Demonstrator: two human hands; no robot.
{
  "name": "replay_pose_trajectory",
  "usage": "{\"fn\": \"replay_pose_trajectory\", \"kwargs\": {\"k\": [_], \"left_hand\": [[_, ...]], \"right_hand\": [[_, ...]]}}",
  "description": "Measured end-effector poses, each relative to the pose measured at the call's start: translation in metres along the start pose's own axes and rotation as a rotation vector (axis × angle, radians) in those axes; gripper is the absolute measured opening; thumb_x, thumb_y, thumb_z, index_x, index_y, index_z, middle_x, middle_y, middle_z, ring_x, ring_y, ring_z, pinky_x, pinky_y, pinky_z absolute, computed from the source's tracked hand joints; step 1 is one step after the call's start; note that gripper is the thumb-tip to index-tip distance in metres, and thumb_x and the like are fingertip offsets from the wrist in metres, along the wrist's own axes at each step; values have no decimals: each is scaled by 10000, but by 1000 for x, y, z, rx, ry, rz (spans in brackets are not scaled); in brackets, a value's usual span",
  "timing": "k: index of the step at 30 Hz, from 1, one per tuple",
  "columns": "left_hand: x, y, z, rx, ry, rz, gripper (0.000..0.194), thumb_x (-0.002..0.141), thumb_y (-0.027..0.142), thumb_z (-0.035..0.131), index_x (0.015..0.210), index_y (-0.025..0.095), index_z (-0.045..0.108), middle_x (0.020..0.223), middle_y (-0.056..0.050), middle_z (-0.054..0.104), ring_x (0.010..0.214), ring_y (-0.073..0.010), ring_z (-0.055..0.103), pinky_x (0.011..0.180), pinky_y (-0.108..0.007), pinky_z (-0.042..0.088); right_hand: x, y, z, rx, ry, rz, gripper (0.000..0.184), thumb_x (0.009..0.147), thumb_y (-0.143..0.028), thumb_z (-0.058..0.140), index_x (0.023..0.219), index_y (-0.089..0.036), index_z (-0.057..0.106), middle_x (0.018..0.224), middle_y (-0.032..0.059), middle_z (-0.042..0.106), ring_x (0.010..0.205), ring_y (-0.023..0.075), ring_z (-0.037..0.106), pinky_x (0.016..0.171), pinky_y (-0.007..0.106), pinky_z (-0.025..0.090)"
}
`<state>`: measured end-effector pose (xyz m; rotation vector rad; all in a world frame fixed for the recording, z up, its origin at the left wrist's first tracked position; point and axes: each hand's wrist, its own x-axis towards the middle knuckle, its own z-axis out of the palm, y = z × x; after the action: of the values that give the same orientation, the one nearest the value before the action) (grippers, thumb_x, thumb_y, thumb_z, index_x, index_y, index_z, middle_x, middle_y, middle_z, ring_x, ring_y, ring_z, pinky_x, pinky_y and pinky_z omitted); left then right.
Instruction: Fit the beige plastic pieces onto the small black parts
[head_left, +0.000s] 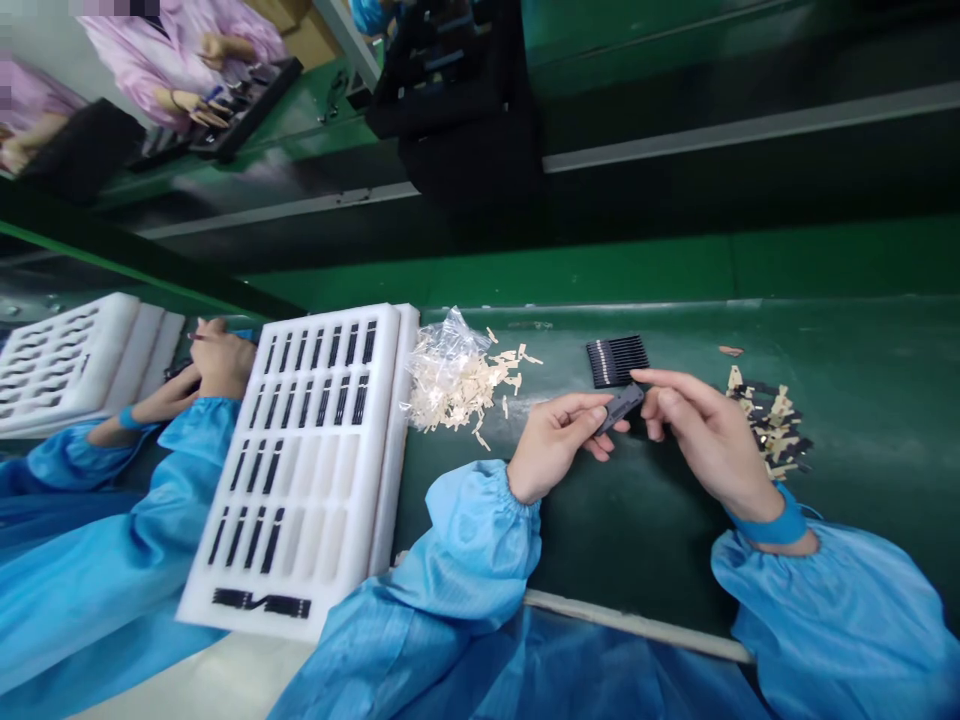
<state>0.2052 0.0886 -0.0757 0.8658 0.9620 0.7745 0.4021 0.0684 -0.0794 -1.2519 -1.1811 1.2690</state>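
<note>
My left hand (559, 437) and my right hand (701, 430) meet over the green table, both pinching a small dark grey flat part (622, 404) between their fingertips. Just behind the part lies a row of the same dark parts (616, 360) side by side. A clear plastic bag with a spill of small beige strips (461, 380) lies left of my left hand. A heap of beige and black scraps (772, 425) sits right of my right hand.
A white foam tray (300, 470) with slots, many holding dark parts, lies at the left. A co-worker's hands (214, 365) in blue sleeves work beside it, with another white tray (64, 360) further left. More people work across the green conveyor (675, 270).
</note>
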Motion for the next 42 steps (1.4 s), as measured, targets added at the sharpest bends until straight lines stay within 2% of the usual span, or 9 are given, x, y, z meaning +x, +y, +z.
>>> {"fn": "replay_pose_trajectory", "kwargs": {"k": [9,13,17,20,23,25,29,38,42], "left_hand": [[-3,3,-2,-154,-198,-215,469,775,430,850,1111,116,762,896,-118,783,623,-91,661,560,-186,516],[-1,0,-3,-105,-233,-193,504,778,460,843,1130,110,753,913,-131,787,617,-97,664,568,-203,533],[7,-9,-4,-25,-254,-169,571,801,529,802,1159,91,725,922,-145,786,632,-123,687,591,-239,567],[13,-18,-4,63,-125,-40,546,904,578,663,1147,93,713,983,-155,777,659,-118,677,598,-242,573],[15,-25,-5,279,59,203,444,979,519,575,1160,140,718,986,-114,764,709,-126,659,625,-252,569],[18,-27,-6,537,137,420,348,1006,446,558,1142,180,735,997,-89,748,840,-157,670,769,-298,581],[31,-25,-9,1029,218,722,269,988,345,611,1187,187,700,1145,-100,675,1090,-224,610,987,-372,515],[54,-20,-9,1318,211,734,213,1025,372,533,1064,188,633,1083,-81,641,1028,-214,620,901,-329,495],[60,-19,-9,1383,226,790,223,1044,362,497,1078,200,646,1084,-69,683,990,-203,631,860,-324,466]], "right_hand": [[-4,8,-3,41,-29,23,325,997,-518,622,1014,-206,711,700,9,625,596,154,583,583,279,481],[-4,0,-11,22,-144,89,403,955,-583,657,1067,-197,688,709,11,639,569,147,571,552,270,460],[2,-9,-22,-159,-237,236,349,886,-516,775,881,-185,665,578,-13,601,499,121,532,482,228,406],[11,-6,-30,29,124,130,267,886,-440,791,904,-208,658,595,-37,596,486,108,520,481,223,423],[18,2,-27,288,435,-39,226,944,-424,719,1055,-240,649,892,19,737,675,133,674,617,253,541],[18,5,-20,319,393,-15,287,955,-411,702,1171,-239,627,1078,75,761,790,163,732,691,289,577],[15,5,-8,195,326,18,364,912,-365,756,1210,-193,636,964,80,770,643,152,706,578,259,530],[25,-10,-56,218,685,-216,93,840,-240,724,913,-186,710,699,11,681,458,106,533,424,239,396],[22,-13,-60,51,636,-226,117,883,-298,707,951,-203,710,729,-2,680,495,100,540,453,225,397]]}}
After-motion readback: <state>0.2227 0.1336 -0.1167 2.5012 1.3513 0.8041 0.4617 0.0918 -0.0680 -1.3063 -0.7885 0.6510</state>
